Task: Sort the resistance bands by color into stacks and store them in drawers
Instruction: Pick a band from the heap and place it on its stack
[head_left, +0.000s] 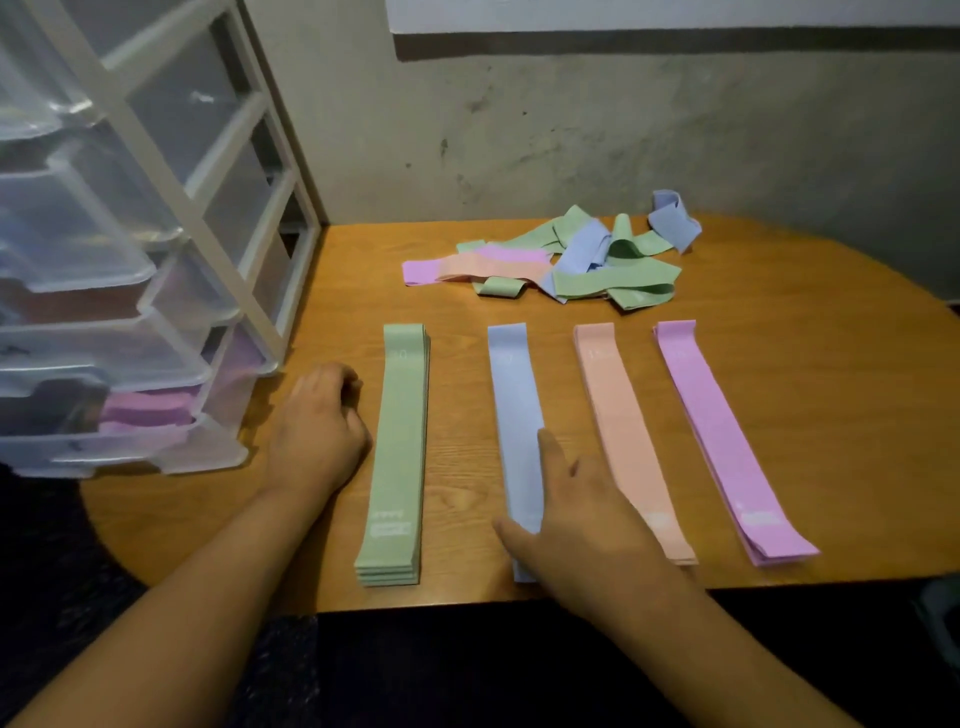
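Four colour stacks (402, 441) are laid on the wooden desk (779, 415) by a stained wall (571, 130); left fingers (348, 387) are curled empty, right fingers (550, 452) pressed flat on the blue stack (514, 389).

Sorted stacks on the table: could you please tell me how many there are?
4, side by side: green stack leftmost, then blue stack partly under the right hand, peach stack, pink stack rightmost.
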